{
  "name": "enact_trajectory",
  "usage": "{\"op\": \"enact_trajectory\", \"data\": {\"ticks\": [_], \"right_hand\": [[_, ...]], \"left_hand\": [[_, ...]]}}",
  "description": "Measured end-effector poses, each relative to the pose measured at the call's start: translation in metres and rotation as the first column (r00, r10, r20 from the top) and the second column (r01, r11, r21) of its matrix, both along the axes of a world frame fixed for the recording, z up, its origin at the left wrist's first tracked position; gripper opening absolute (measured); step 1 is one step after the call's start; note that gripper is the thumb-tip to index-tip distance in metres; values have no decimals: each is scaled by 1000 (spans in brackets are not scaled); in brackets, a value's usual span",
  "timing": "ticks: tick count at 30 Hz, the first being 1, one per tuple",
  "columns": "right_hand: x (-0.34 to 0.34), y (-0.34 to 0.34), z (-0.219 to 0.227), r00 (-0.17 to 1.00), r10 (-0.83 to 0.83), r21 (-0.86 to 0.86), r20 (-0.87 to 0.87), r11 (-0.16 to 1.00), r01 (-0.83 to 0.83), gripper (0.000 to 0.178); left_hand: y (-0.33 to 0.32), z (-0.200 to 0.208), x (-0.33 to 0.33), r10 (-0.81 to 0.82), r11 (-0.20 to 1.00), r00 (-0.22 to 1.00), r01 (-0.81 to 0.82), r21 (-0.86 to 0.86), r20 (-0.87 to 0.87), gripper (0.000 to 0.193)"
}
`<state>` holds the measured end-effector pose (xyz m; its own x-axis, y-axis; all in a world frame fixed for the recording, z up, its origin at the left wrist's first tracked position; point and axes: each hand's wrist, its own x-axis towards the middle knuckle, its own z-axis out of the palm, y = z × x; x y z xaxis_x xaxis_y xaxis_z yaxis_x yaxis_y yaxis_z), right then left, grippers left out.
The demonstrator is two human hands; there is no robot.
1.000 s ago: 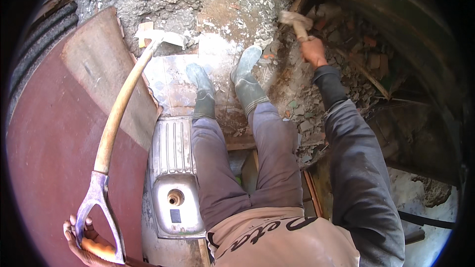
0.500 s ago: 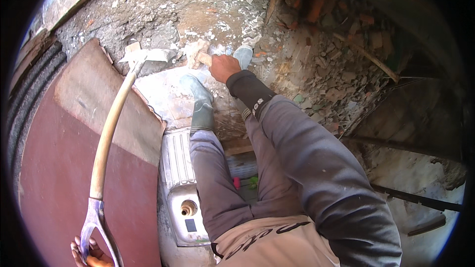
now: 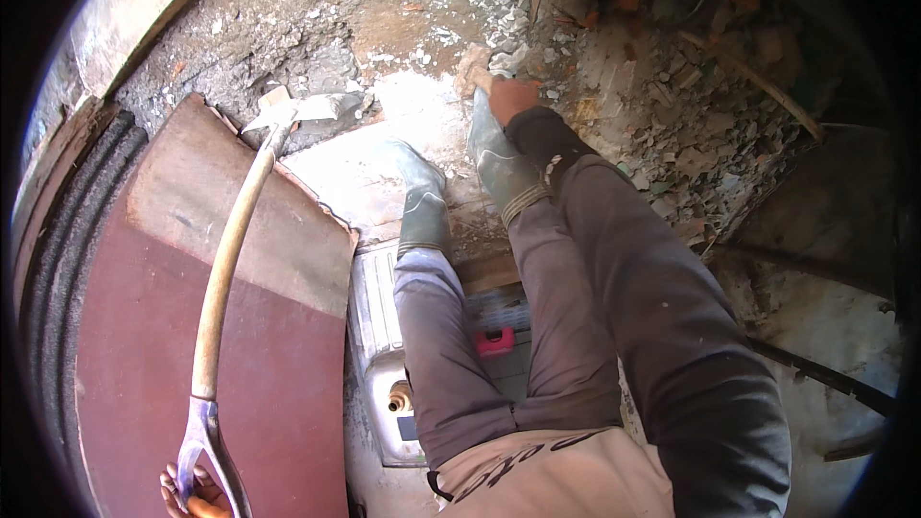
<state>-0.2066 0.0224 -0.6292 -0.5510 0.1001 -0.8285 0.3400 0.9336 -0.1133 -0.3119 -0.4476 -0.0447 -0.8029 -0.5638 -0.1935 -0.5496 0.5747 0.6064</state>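
At the lower left, my left hand (image 3: 200,493) is closed around the purplish D-grip of a shovel (image 3: 228,278). Its curved wooden shaft runs up beside a maroon board, and its pale blade (image 3: 302,110) is at the rubble by the board's top edge. My right hand (image 3: 514,96), at the end of a dark sleeve, reaches far forward above my right boot (image 3: 499,165). Its fingers are wrapped round a rough, tan chunk of rubble (image 3: 472,71). My left boot (image 3: 419,197) stands on the pale, dusty floor.
The maroon board (image 3: 230,374) lies along my left, by dark corrugated sheets (image 3: 82,230). A steel sink (image 3: 376,302) is beside my left leg. Between my legs is a pink object (image 3: 496,341). Broken debris (image 3: 691,125) and a wooden stick (image 3: 758,84) lie at the right.
My right hand has moved rightward and farther away with the tan chunk. My left hand keeps its hold on the shovel's grip. The view has shifted somewhat.
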Motion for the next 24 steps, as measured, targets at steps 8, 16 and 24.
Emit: {"op": "enact_trajectory", "data": {"ticks": [8, 16, 24], "right_hand": [[22, 28, -8, 889, -457, -37, -27, 889, 456, 54], [6, 62, -38, 708, -663, 191, -243, 683, 705, 80], [39, 88, -91, 558, -806, -152, -199, 588, 795, 77]], "left_hand": [[14, 4, -6, -39, 999, 999, 39, -3, -7, 39], [31, -4, -6, -99, 994, 995, 98, -49, -18, 38], [37, -6, -26, -188, 980, 982, 188, -71, 13, 38]]}}
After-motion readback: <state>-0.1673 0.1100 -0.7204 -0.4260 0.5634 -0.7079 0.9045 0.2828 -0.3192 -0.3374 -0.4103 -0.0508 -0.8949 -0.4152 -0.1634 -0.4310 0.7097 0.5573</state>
